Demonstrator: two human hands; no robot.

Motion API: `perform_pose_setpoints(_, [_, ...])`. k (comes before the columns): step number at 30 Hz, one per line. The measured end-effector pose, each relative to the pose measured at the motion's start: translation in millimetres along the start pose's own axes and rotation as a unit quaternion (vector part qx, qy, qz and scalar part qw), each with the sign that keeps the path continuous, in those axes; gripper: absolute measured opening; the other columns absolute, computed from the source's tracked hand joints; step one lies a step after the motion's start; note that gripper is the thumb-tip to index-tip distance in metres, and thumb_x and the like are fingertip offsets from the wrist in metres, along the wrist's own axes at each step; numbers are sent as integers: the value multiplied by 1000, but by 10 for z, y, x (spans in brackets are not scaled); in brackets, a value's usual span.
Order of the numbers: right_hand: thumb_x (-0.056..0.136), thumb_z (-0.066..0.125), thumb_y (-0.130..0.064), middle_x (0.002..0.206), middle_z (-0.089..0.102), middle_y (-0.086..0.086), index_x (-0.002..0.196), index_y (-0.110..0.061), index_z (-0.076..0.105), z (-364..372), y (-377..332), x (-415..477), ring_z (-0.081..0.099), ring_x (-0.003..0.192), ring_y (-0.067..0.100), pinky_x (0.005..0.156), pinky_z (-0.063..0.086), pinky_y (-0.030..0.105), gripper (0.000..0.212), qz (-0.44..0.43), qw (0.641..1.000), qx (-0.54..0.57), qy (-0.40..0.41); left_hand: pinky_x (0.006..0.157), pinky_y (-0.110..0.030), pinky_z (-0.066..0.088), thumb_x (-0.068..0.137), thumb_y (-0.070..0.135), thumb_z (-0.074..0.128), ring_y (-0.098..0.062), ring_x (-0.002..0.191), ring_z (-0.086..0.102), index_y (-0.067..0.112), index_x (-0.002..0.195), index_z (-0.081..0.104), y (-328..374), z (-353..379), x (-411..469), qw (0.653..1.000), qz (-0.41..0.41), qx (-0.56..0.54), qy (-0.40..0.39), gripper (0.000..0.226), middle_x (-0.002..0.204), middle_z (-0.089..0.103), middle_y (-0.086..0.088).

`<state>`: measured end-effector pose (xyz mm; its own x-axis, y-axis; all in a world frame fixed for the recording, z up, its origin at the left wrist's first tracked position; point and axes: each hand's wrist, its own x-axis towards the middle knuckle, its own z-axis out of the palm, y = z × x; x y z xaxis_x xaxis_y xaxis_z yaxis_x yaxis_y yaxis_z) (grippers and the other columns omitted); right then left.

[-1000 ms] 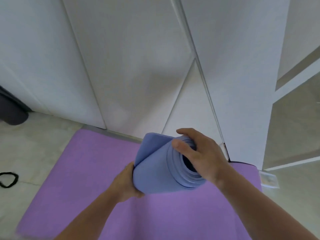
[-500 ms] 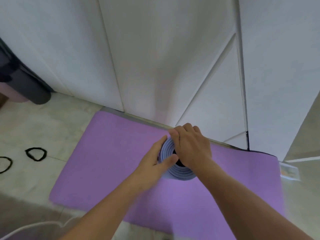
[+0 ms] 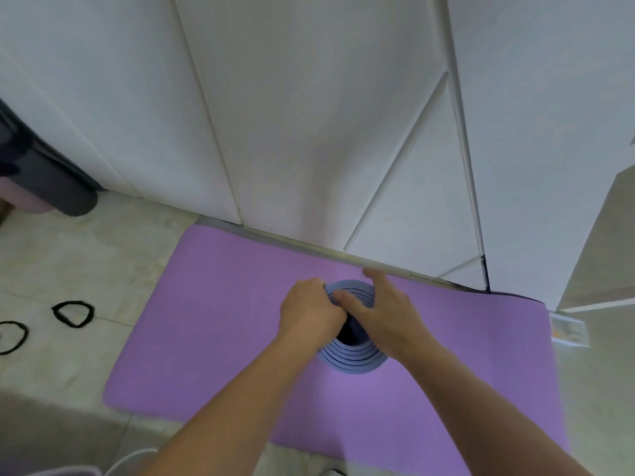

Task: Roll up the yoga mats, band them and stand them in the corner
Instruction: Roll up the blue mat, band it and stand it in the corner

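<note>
A rolled blue yoga mat (image 3: 354, 357) stands on end on a flat purple mat (image 3: 213, 324), and I look straight down onto its spiral top. My left hand (image 3: 307, 312) grips the roll's upper left edge with curled fingers. My right hand (image 3: 388, 316) lies over the top right of the roll, thumb hooked on the inner layers and fingers spread along the far side. Two black bands (image 3: 73, 313) (image 3: 12, 336) lie on the tiled floor to the left. Most of the roll's body is hidden below its top.
White panelled wall (image 3: 309, 132) rises just behind the purple mat. Dark and pink rolled mats (image 3: 44, 190) lean at the far left. A small white card (image 3: 568, 333) lies on the floor at the right. A white cable (image 3: 127, 462) shows bottom left.
The blue roll went from lying tilted in both hands to standing upright on the purple mat. My left hand moved from its side to its top edge. My view dropped and pulled back.
</note>
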<state>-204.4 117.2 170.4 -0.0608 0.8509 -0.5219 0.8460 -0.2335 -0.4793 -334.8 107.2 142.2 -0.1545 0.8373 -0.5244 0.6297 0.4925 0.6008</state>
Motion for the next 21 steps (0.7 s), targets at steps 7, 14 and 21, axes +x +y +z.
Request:
perform_pose_setpoints(7, [84,71,-22,114,60,5,130,-20,43,-196,22,92,59,99,23,75,53,34,54,-27,992,-50,-111,56,-27,49,65,10,75,-18,74,61,12,83,62,22,-55,-26,997,-2,-24,70,22,85,64,-3])
perform_pose_setpoints(14, [85,64,-22,103,61,7,114,-17,48,59,25,188,58,91,29,68,45,33,33,-24,996,-80,30,66,-27,39,73,14,75,-18,83,50,15,88,53,63,-41,3,994,18,7,104,27,102,44,-2])
perform_pose_setpoints(21, [80,73,-33,116,55,4,127,-29,44,-24,-54,134,60,100,28,77,50,37,56,-50,988,-138,-47,64,-24,39,67,17,81,-18,89,50,15,89,51,-18,-170,-66,997,-5,-10,74,38,103,45,-2])
